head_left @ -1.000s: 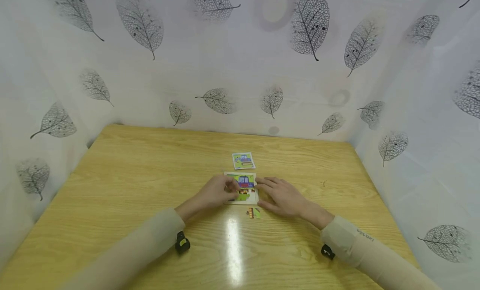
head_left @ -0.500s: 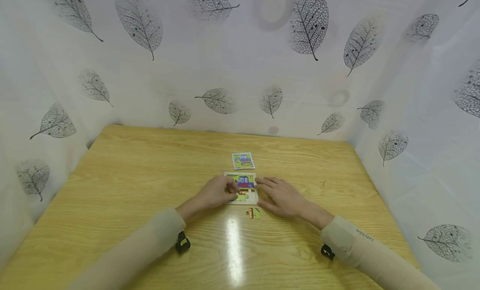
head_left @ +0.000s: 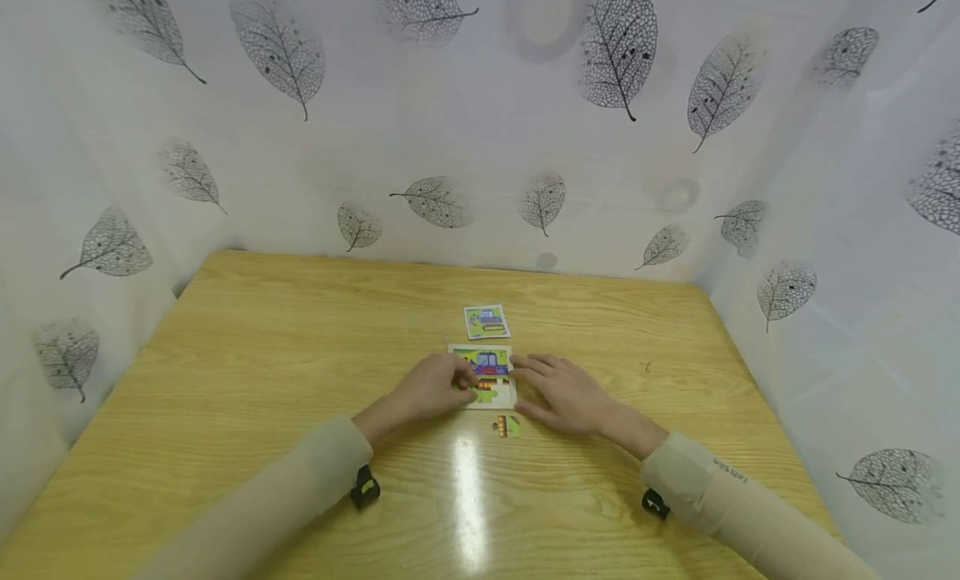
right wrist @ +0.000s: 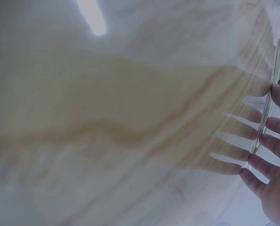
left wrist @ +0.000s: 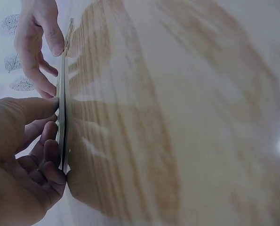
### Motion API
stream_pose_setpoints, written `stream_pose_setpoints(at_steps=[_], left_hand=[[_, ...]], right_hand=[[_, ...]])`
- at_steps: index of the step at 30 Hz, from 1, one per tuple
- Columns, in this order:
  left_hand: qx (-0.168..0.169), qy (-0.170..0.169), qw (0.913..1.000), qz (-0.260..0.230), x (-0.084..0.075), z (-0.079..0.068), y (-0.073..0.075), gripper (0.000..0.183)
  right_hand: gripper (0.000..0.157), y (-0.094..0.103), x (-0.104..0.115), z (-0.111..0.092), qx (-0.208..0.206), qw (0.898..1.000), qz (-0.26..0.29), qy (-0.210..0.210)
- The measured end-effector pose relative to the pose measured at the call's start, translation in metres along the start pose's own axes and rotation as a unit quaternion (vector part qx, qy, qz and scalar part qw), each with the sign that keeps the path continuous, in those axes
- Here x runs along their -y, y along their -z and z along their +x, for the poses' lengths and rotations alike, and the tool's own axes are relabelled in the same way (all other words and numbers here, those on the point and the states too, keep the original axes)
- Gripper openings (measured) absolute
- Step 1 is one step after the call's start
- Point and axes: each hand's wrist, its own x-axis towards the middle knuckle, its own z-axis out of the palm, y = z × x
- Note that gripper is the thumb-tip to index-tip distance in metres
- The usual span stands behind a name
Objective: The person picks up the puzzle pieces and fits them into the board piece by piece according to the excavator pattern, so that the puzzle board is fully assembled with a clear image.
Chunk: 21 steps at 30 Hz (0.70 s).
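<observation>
A small jigsaw (head_left: pixel 492 365) of a blue and red vehicle lies in a pale-rimmed puzzle tray at the table's middle. At the tray's lower left, my left hand (head_left: pixel 435 386) has its fingers bent, thumb and forefinger apart and tips touching the puzzle. In the left wrist view, the left thumb (left wrist: pixel 40 108) meets the tray's top surface. My right hand (head_left: pixel 566 394) rests along the tray's right side, fingers extended and tips at its edge. A bare pale patch shows at the lower right of the tray. Below the tray lies a loose jigsaw piece (head_left: pixel 507 427), orange and green.
Behind the tray lies a square picture card (head_left: pixel 487 322) with a similar vehicle. The wooden table (head_left: pixel 300 322) reflects a bright light near the front. White leaf-print curtains (head_left: pixel 480 138) enclose its back and sides.
The green jigsaw piece beside the left fingertips now lies farther left and lower, baring more of the tray's lower right. The left hand has shifted only slightly; the right hand stays put.
</observation>
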Motion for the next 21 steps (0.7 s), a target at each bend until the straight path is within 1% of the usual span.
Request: stream_pose_setpoints(at_steps=[4, 8, 16, 21], left_hand=[[-0.015, -0.002, 0.9998, 0.015, -0.003, -0.003, -0.002, 0.013], [-0.017, -0.016, 0.9993, 0.03, -0.011, -0.009, -0.006, 0.017], [0.012, -0.061, 0.9948, 0.08, -0.031, -0.018, -0.019, 0.024], [0.026, -0.068, 0.9938, 0.084, -0.035, -0.02, -0.025, 0.024]], right_hand=[[0.058, 0.0, 0.0, 0.0, -0.003, 1.0, 0.0, 0.001], [0.058, 0.0, 0.0, 0.0, -0.002, 1.0, 0.001, 0.0], [0.058, 0.001, 0.001, -0.001, -0.006, 1.0, 0.0, 0.003], [0.057, 0.002, 0.002, -0.001, -0.011, 1.0, 0.0, 0.009]])
